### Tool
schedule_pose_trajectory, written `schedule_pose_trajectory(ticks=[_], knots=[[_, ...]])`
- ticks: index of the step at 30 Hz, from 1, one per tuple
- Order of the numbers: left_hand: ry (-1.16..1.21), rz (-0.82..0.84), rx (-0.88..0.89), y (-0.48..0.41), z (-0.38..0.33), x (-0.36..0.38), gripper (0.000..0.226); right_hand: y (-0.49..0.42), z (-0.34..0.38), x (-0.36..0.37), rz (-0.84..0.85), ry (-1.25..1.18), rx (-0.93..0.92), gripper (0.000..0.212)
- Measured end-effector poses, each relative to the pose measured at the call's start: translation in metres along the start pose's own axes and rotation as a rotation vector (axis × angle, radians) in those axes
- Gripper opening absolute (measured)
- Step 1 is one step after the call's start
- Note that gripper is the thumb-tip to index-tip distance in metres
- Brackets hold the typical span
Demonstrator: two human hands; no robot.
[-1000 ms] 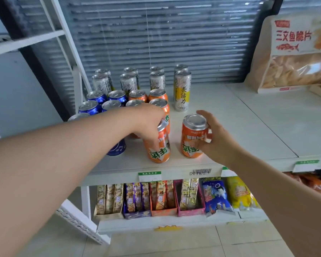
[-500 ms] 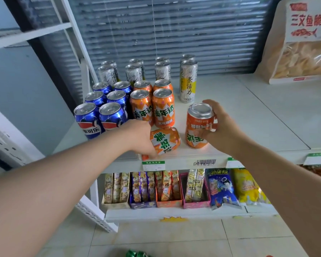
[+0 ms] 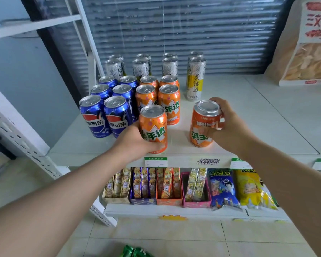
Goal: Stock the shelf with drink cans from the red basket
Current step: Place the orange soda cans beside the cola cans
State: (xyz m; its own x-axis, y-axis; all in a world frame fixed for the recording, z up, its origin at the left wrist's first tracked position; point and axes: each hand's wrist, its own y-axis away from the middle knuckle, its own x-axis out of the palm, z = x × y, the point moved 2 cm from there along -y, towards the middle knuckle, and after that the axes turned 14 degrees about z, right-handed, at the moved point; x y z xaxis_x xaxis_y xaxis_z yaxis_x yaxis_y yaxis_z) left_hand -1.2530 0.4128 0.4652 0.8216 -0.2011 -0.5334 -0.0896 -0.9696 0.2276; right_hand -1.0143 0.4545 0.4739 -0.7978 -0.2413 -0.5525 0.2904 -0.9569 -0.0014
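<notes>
My left hand (image 3: 135, 140) grips an upright orange can (image 3: 153, 127) near the front edge of the white shelf (image 3: 267, 127), just ahead of a block of other orange cans (image 3: 168, 102). My right hand (image 3: 228, 125) holds a second orange can (image 3: 204, 125) standing upside down on the shelf, apart to the right. Blue cola cans (image 3: 117, 115) stand in rows at the left, and tall silver and yellow tea cans (image 3: 195, 80) line the back. The red basket is out of view.
A big snack bag (image 3: 308, 52) leans at the back right of the shelf. The lower shelf holds boxed snack bars (image 3: 156, 184) and chip bags (image 3: 248, 188). Green cans (image 3: 132, 252) show at the bottom edge, above the tiled floor. A white perforated upright (image 3: 26, 145) slants at the left.
The left hand has turned its orange can from tilted, through lying on its side, to upright at the shelf front. The right hand has stayed on the upside-down can.
</notes>
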Motion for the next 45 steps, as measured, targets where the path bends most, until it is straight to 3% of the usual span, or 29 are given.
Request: schedule_pose_trajectory(ticks=[3,5,8,11,14,16,27,45], knots=[[-0.025,0.054,0.003,-0.002,-0.003,0.001,0.072,0.001,-0.001,0.000,-0.001,-0.012,-0.014,0.080],[-0.042,0.064,0.038,0.001,-0.009,0.000,0.086,0.001,0.000,0.001,-0.002,-0.012,-0.013,0.080],[-0.161,-0.093,0.158,0.014,-0.029,-0.014,0.104,0.002,0.000,0.000,0.001,-0.012,-0.010,0.078],[-0.418,-0.076,0.287,0.017,-0.055,-0.032,0.089,0.003,0.001,0.000,0.004,-0.014,-0.015,0.078],[-0.652,0.092,0.222,0.008,-0.070,-0.043,0.072,0.002,0.001,0.001,0.002,-0.010,-0.010,0.079],[-0.794,0.120,0.209,0.004,-0.077,-0.047,0.065,0.001,0.000,0.001,-0.004,-0.010,-0.001,0.079],[-1.214,0.076,0.220,-0.005,-0.085,-0.063,0.055,0.002,0.001,0.003,-0.017,-0.044,0.009,0.081],[-1.386,0.061,0.194,-0.023,-0.085,-0.070,0.046,0.001,-0.001,0.007,-0.035,-0.057,0.027,0.081]])
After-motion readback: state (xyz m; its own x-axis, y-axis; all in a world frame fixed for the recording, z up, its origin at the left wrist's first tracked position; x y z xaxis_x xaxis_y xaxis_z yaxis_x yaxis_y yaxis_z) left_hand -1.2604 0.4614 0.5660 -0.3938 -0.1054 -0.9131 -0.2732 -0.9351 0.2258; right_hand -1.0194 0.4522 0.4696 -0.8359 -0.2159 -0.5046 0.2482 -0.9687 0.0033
